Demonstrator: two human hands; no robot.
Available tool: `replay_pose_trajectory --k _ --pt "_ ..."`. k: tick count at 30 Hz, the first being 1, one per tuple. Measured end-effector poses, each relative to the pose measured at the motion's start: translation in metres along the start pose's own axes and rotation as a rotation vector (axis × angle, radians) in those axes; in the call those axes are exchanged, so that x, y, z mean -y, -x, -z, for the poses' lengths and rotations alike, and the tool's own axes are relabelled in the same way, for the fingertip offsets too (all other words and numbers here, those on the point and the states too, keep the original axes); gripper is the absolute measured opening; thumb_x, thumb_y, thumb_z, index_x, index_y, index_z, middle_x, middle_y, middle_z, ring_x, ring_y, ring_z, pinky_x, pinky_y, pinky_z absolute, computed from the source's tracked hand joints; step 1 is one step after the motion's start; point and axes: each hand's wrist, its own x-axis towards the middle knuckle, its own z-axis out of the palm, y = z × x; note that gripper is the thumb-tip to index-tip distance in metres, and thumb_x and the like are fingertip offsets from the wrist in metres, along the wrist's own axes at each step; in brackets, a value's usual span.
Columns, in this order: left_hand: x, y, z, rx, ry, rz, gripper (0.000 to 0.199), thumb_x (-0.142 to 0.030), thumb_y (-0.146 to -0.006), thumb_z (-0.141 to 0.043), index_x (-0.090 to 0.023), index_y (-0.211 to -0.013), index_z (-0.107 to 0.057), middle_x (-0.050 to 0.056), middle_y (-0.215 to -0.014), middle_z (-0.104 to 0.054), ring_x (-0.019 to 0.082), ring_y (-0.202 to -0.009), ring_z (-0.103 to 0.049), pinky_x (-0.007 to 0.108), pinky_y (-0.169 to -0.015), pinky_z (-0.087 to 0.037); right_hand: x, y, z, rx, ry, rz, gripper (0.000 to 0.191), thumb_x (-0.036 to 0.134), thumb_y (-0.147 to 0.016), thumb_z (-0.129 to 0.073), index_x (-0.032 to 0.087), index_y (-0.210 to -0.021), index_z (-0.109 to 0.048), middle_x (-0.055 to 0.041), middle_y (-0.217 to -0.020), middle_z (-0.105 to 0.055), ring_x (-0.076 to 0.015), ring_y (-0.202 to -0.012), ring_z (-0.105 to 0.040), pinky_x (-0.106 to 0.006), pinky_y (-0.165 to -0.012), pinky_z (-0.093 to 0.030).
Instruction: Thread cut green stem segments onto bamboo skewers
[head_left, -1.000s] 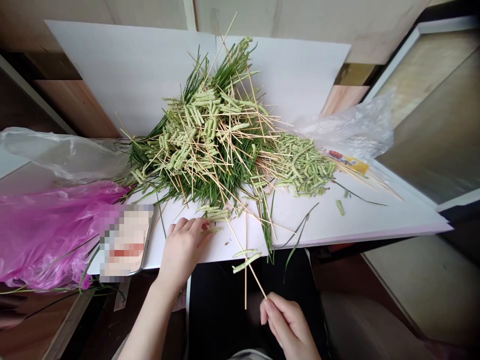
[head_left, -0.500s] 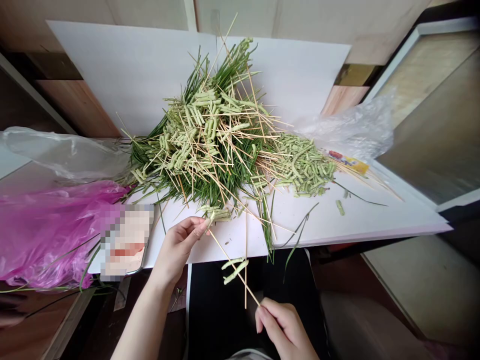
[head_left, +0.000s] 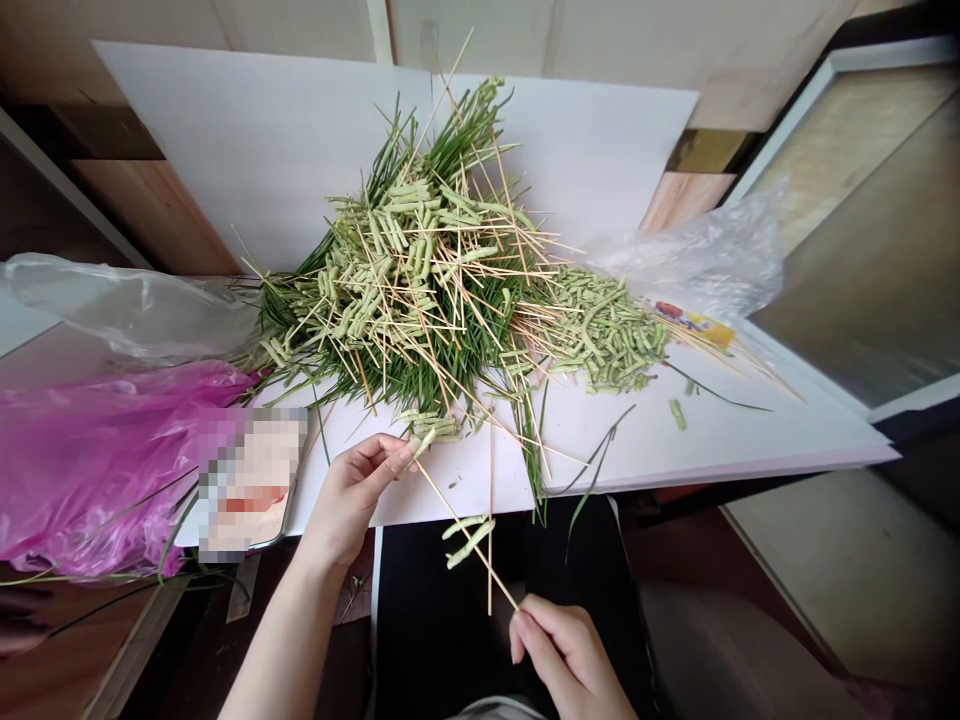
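My left hand [head_left: 360, 490] pinches a short piece of green bean [head_left: 426, 442] over the table's front edge. The tip of a thin wooden skewer [head_left: 439, 490] meets this piece. Gripping the skewer's lower end is my right hand [head_left: 566, 650], closed, close to my lap. Two bean pieces [head_left: 469, 545] sit crosswise partway along the skewer. Another skewer [head_left: 490, 575] juts past the table edge behind it. Just beyond my left fingers lie a few bean pieces [head_left: 442, 425]. A large heap of long green stalks [head_left: 480, 350] carries many loaded skewers [head_left: 420, 230].
Loose cut bean pieces [head_left: 611, 335] form a pile on the white tabletop [head_left: 675, 445], right of the heap. Clear plastic [head_left: 720, 255] and bare skewers [head_left: 757, 365] lie farther right. At left are a pink plastic bag [head_left: 112, 460], a clear bag [head_left: 142, 305] and a blurred-out phone-like object [head_left: 251, 480].
The bean piece in my left fingers has turned slightly, its end now pointing more up and right. My right hand and the skewer are almost unmoved.
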Motion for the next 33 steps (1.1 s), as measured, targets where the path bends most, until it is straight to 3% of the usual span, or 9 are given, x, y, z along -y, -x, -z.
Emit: replay_pose_trajectory --k 10,23,33 --pt "0.001 0.001 -0.004 -0.024 0.062 0.042 0.029 -0.043 -0.068 -0.088 -0.018 -0.072 -0.073 0.0 -0.071 -0.067 0.015 -0.074 -0.058 0.028 -0.079 -0.044 -0.001 -0.001 -0.002 -0.014 -0.044 0.006 0.049 0.049 -0.105 -0.037 0.02 -0.068 -0.048 0.0031 -0.062 -0.041 -0.0137 -0.058 -0.04 -0.027 -0.058 -0.028" --pt "0.007 0.0 -0.013 -0.02 0.152 0.121 0.029 -0.042 -0.063 -0.09 -0.018 -0.067 -0.074 -0.001 -0.067 -0.064 0.013 -0.067 -0.052 0.026 -0.071 -0.041 -0.003 -0.002 -0.004 -0.051 -0.072 0.071 0.049 0.048 -0.105 -0.036 0.02 -0.068 -0.049 0.0031 -0.059 -0.04 -0.0132 -0.056 -0.04 -0.026 -0.055 -0.027" --pt "0.002 0.017 -0.042 0.258 0.139 0.194 0.029 -0.038 -0.073 -0.085 -0.017 -0.07 -0.065 -0.003 -0.066 -0.058 0.01 -0.062 -0.048 0.024 -0.064 -0.038 0.002 -0.003 -0.002 -0.102 -0.111 0.08 0.047 0.045 -0.106 -0.038 0.02 -0.068 -0.05 0.0049 -0.058 -0.036 -0.0115 -0.052 -0.034 -0.027 -0.052 -0.024"
